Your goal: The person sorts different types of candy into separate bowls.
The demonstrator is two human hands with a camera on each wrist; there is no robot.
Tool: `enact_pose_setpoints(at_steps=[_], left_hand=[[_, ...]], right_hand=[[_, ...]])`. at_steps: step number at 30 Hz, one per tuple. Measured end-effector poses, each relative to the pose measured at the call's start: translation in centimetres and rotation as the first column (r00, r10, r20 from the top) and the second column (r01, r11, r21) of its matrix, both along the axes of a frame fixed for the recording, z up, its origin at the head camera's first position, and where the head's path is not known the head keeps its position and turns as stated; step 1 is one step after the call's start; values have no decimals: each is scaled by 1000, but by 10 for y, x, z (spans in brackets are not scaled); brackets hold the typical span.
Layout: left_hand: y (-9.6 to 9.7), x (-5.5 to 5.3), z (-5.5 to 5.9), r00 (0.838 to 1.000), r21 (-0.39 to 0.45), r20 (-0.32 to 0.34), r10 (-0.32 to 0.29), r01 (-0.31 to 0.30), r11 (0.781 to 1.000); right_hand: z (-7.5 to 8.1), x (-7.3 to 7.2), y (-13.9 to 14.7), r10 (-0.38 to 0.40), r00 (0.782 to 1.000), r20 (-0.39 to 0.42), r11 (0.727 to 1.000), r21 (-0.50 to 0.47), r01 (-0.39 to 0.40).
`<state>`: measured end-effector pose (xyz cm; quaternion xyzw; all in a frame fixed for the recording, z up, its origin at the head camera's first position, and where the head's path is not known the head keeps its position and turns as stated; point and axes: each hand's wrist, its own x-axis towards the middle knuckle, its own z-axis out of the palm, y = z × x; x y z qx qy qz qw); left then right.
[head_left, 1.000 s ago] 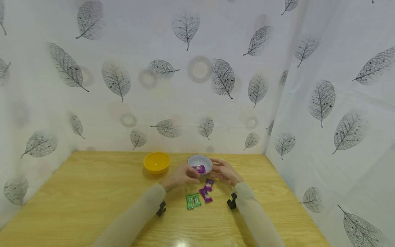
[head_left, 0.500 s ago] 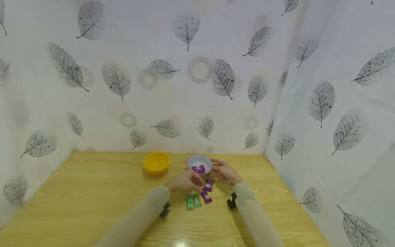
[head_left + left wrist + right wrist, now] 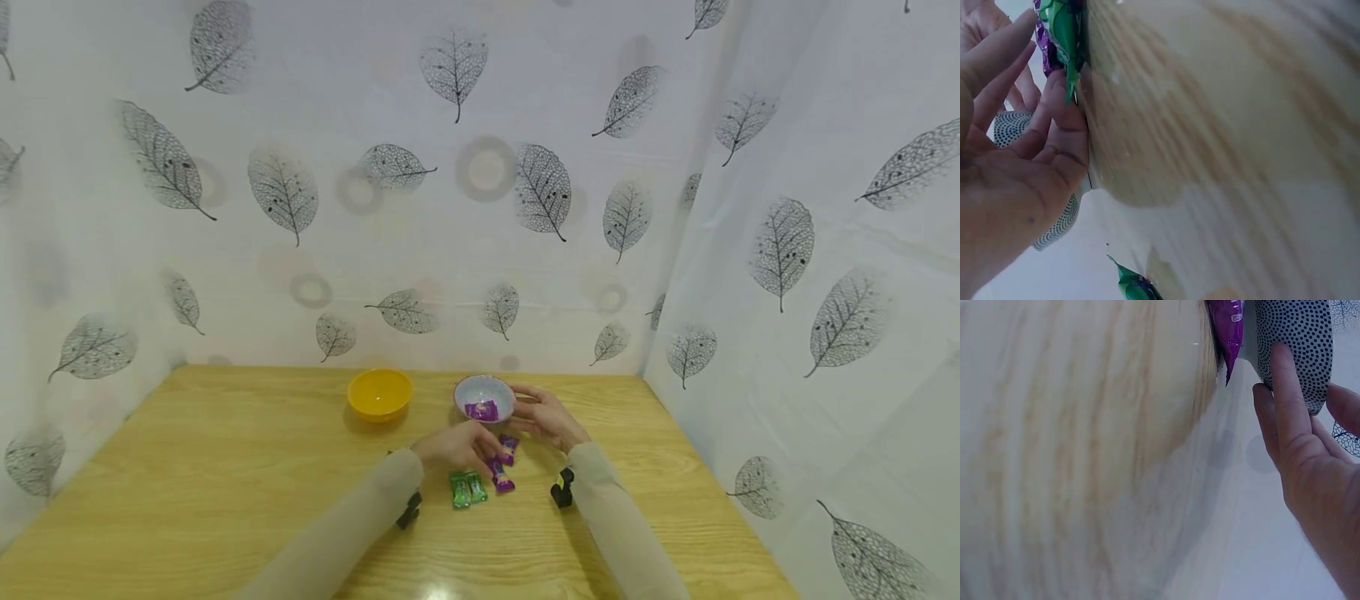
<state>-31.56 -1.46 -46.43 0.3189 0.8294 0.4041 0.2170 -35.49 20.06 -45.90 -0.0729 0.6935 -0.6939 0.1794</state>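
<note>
My left hand (image 3: 457,446) reaches over two purple-wrapped candies (image 3: 502,478) on the table. In the left wrist view, its thumb and curled fingers lie on either side of a purple candy (image 3: 1047,53), partly hidden behind a green candy (image 3: 1063,28); whether they pinch it is unclear. My right hand (image 3: 551,419) rests its fairly straight fingers against the right side of a small whitish bowl (image 3: 463,390), which has black dots outside. More purple candy (image 3: 481,410) lies inside that bowl. Two green-wrapped candies (image 3: 468,489) lie side by side just nearer than the left hand.
A yellow bowl (image 3: 380,395) stands left of the dotted one. Everything is on a light wooden table (image 3: 225,467). Behind it and at the sides hangs a white curtain (image 3: 337,267) with a leaf print. Each wrist carries a black camera mount (image 3: 562,487).
My left hand has moved from the dotted bowl's front edge, rightward and nearer, down to the purple candies. The right hand stays at the bowl.
</note>
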Motion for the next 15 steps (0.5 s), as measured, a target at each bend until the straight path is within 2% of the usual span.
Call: enact_pose_setpoints(at_steps=[5, 8, 15], left_hand=[[2, 2, 1, 999, -70, -28, -19, 17, 997], [3, 5, 2, 999, -84, -46, -20, 16, 996], [6, 9, 3, 998, -108, -64, 27, -34, 994]], right_hand=[[0, 0, 0, 8, 1000, 3, 1000, 0, -8], [-1, 0, 1, -3, 1000, 8, 1000, 0, 3], [0, 1, 1, 1, 1000, 0, 1000, 9, -1]])
